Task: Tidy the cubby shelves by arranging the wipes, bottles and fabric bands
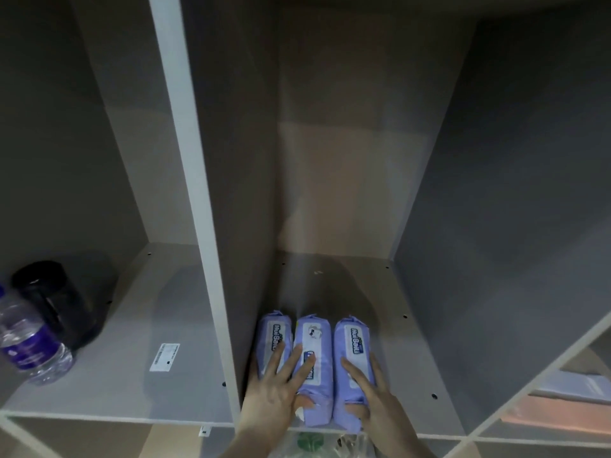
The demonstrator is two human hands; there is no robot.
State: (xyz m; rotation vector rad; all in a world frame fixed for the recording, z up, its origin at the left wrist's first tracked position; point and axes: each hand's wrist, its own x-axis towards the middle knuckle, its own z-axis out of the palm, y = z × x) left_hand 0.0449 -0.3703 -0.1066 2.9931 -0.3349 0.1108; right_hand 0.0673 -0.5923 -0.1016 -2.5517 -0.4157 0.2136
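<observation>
Wipes packs (312, 365) at cubby front edge; left hand (274, 396), right hand (370, 396) fingers spread flat on them; free shelf behind.

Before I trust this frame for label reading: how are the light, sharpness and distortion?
Head view: dim, bluish; wide-angle bends the shelf divider; wipes packs soft, lettering barely legible; hands slightly blurred; black jar lost in shadow.

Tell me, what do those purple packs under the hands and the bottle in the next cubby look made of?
The three wipes packs look like soft plastic film with a slight sheen: their ends are crimped and the surface wrinkles. The water bottle seems to be clear thin plastic, see-through with ribbed walls and a purple label. Both are judged by look alone.
</observation>
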